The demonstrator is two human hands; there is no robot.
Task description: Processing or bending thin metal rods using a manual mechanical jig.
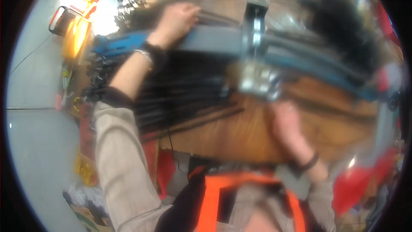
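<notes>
Frame is heavily motion-blurred, so details are rough. My left hand (178,19) is reached far forward, palm down, resting at the far edge of a long blue-grey metal bar (214,43) that runs left to right across the wooden surface (240,133). Its fingers (193,10) look curled loosely over thin dark rods (214,17) lying beyond the bar; whether they actually grip anything I cannot tell. A metal bracelet and a dark band sit on that wrist, beige sleeve pushed up the forearm. My right hand (287,124) is close to my body, just below a blurred grey clamp-like block (257,79) that hangs off the bar's near side. The fingers point up toward the block and seem to touch its lower edge, but blur hides whether they're closed on it, so cannot tell. Dark band on that wrist too. A bundle of black rods (184,99) lies on the surface between my two arms, under the bar. A dark upright piece (256,13) stands on the bar above the block. Far left on the floor, a yellow-orange case (75,36). Red blurred object (356,184) at lower right. Orange straps (214,197) across my front.
</notes>
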